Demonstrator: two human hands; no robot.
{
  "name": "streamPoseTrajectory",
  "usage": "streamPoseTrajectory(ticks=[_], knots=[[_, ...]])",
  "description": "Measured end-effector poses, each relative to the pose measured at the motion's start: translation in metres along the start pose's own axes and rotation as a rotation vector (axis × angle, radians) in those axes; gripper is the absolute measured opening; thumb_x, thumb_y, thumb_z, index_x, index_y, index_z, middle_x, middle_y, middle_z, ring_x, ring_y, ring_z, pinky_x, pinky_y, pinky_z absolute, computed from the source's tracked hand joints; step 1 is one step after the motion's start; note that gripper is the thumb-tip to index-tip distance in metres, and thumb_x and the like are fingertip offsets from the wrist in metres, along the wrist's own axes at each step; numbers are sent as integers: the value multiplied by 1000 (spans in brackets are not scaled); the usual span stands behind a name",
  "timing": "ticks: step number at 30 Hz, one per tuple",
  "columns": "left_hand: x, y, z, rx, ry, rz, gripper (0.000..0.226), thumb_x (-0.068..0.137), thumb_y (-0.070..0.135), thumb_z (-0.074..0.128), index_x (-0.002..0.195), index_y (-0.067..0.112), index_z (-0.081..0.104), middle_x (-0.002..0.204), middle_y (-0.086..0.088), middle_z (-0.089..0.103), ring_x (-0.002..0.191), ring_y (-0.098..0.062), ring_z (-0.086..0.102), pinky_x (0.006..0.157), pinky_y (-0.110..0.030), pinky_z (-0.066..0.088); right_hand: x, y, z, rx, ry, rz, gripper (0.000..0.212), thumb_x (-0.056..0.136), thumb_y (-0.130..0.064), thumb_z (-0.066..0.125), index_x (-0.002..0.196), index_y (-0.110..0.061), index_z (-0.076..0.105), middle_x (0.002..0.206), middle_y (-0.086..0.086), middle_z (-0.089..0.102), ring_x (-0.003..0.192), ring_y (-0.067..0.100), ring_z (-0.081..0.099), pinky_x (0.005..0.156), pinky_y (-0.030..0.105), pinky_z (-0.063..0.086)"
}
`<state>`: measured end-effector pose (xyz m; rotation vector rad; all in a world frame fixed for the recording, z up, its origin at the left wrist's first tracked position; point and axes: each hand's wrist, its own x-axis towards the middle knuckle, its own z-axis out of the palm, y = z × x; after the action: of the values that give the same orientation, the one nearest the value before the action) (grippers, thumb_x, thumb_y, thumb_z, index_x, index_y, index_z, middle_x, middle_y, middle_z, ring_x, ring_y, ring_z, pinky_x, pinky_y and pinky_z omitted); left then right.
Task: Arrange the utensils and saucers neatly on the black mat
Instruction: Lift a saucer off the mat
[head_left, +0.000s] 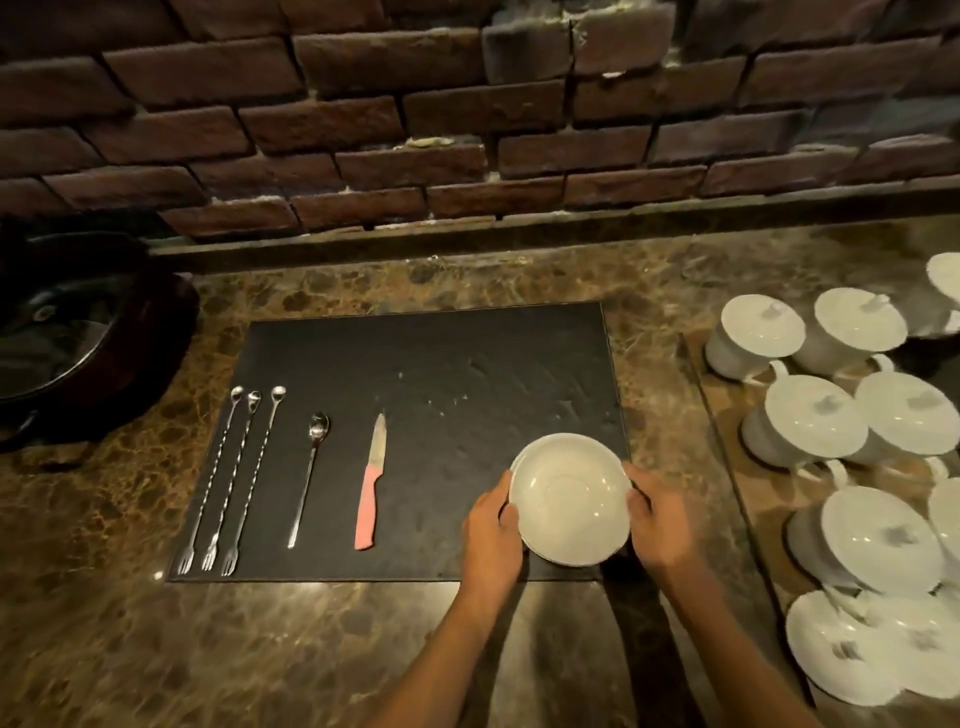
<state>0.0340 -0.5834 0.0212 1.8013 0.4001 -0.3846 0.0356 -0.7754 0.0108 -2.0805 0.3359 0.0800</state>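
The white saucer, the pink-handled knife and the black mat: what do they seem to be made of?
The round white saucer looks like glazed ceramic or porcelain: smooth, with glossy highlights. The pink-handled knife has a bright metal blade, probably steel, and a matte handle, likely plastic. The rectangular black mat has a rough, flaky surface like slate, though it may be imitation.

From where I watch, two bare forearms enter the frame from below, ending in the left hand (491, 535) and right hand (657, 525). I see no sleeves. Neither wrist nor fingers carry anything.
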Motion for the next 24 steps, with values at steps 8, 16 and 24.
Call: streamPoseTrajectory(ticks=[8, 16, 24], knots=[[2, 0, -2, -84, 82, 38, 59, 107, 4, 48, 116, 58, 70, 109, 22, 77, 108, -6, 71, 93, -41, 63, 6, 0, 18, 59, 48, 83, 30, 102, -10, 47, 120, -20, 68, 105, -1, 67, 95, 16, 62, 74, 18, 42], [36, 3, -49, -41, 250, 22, 56, 100, -8, 43, 121, 33, 75, 114, 5, 77, 114, -28, 70, 99, -58, 58, 35, -45, 56, 81, -22, -30, 31, 99, -26, 42, 103, -34, 72, 95, -16, 71, 89, -6, 65, 68, 11, 45], [52, -5, -57, 22, 285, 48, 52, 103, -2, 46, 120, 39, 72, 111, 2, 77, 107, -28, 71, 91, -58, 60, 44, -58, 72, 169, -42, 45, 33, 101, -28, 46, 87, -48, 68, 86, -25, 72, 86, -8, 67, 57, 2, 46]])
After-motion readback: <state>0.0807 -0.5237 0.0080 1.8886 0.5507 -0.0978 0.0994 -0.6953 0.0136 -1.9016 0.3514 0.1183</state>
